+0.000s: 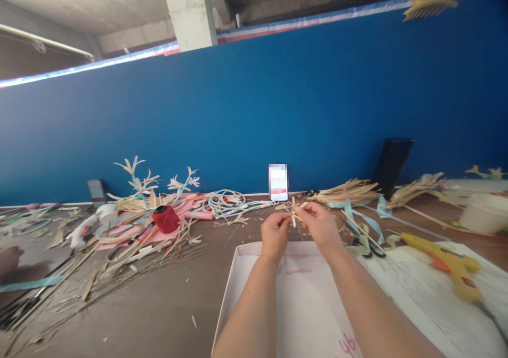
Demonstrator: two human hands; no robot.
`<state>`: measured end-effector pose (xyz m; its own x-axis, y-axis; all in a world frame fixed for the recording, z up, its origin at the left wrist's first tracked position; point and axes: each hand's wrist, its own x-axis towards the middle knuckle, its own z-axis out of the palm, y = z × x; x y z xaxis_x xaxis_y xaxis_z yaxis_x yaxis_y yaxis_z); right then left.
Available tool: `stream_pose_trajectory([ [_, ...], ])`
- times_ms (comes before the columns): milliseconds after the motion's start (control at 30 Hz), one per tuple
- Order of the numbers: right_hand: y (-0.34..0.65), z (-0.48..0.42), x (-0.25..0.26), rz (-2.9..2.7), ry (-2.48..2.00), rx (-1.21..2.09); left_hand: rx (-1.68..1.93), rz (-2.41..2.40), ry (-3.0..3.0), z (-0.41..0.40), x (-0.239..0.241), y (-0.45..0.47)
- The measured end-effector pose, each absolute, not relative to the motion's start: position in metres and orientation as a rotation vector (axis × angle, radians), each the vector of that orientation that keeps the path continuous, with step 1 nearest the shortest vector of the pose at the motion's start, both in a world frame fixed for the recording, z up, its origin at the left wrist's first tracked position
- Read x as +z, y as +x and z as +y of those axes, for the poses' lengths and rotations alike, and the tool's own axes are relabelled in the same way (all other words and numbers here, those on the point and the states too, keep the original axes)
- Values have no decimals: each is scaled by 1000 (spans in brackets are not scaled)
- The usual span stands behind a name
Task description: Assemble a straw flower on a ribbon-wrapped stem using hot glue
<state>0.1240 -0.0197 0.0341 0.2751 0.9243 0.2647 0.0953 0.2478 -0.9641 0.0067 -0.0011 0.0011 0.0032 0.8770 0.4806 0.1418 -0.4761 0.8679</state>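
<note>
My left hand [274, 234] and my right hand [319, 224] are raised together above the far edge of a shallow white box lid [238, 284]. Both pinch a small straw flower [292, 209] made of pale dried-leaf strips, with the fingers closed on its petals and stem. A loose straw strip [298, 270] lies inside the lid below my hands.
A red thread spool [165, 218], straw flowers on blue stems [159, 180], coiled blue cord [226, 202] and straw litter lie at left. A yellow glue gun [448, 262], scissors [367, 247], a white tub [482, 213] and straw bundles [349, 191] lie at right. A blue wall stands behind.
</note>
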Motion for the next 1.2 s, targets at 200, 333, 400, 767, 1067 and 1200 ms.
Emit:
stream_pose_trajectory([
  [200,124,-21,38,-1102,-1219,830,1509,1032,1681,-2,2,6],
  [333,125,-23,40,-1081,-1232,861,1506,1016,1695,-2,2,5],
  [400,125,-23,41,-1082,-1220,875,1505,1019,1698,-2,3,5],
  [767,126,-23,39,-1099,-1172,946,1503,1030,1700,-1,1,5],
  [1067,128,-23,39,-1162,-1194,918,1478,1062,1754,1,-3,5],
  [1200,131,-23,35,-1192,-1205,832,1450,1003,1792,1,-2,5],
])
